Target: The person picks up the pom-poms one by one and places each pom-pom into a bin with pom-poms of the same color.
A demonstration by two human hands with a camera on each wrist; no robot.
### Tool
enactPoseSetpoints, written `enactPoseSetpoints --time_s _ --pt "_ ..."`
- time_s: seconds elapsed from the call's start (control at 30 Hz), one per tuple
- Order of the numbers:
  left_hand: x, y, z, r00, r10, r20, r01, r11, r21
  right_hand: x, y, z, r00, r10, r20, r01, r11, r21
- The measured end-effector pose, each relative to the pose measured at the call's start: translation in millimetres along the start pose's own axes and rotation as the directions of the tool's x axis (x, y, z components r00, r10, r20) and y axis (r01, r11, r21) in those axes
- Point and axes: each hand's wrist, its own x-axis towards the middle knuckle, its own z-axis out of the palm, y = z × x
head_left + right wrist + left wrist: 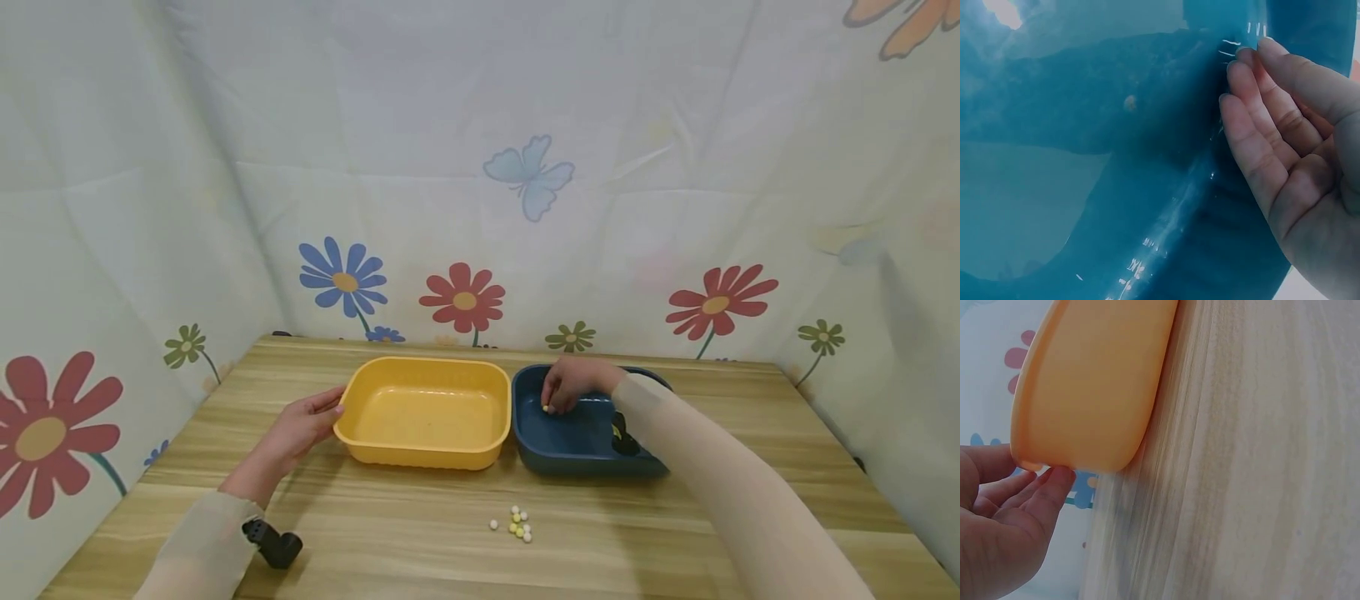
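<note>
A yellow plastic basin (420,457) stands on the wooden table. At its left end my left hand (303,429) holds the rim. The left wrist view shows the thumb at the rim of the yellow basin (1094,387) and bent fingers (1054,490) against the outer wall below it. My right hand (573,385) reaches into a dark blue basin (592,463) and pinches a small yellow ball (545,408) low inside it. From the right wrist, the curled right hand (1297,144) shows beside the blue wall, the ball hidden from that side.
Several small white and yellow balls (519,525) lie loose on the table (405,533) in front of the basins, one white ball (493,525) slightly apart. A flower-printed cloth (420,208) hangs behind the table and along its sides. The two basins stand side by side.
</note>
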Motion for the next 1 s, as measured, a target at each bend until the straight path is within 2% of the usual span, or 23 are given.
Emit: enactPoseSetpoints --time_s 0.4,1.0 --pt "0.1 -1.3 0.3 1.000 -0.003 -0.011 0.004 1.000 0.008 6 3 9 0.998 0.033 -0.056 -0.034 0.999 -0.018" --pt "2.3 -3.3 0.2 1.000 -0.001 -0.017 0.001 1.000 -0.008 5 -4 13 0.998 0.042 -0.048 -0.046 0.994 -0.099"
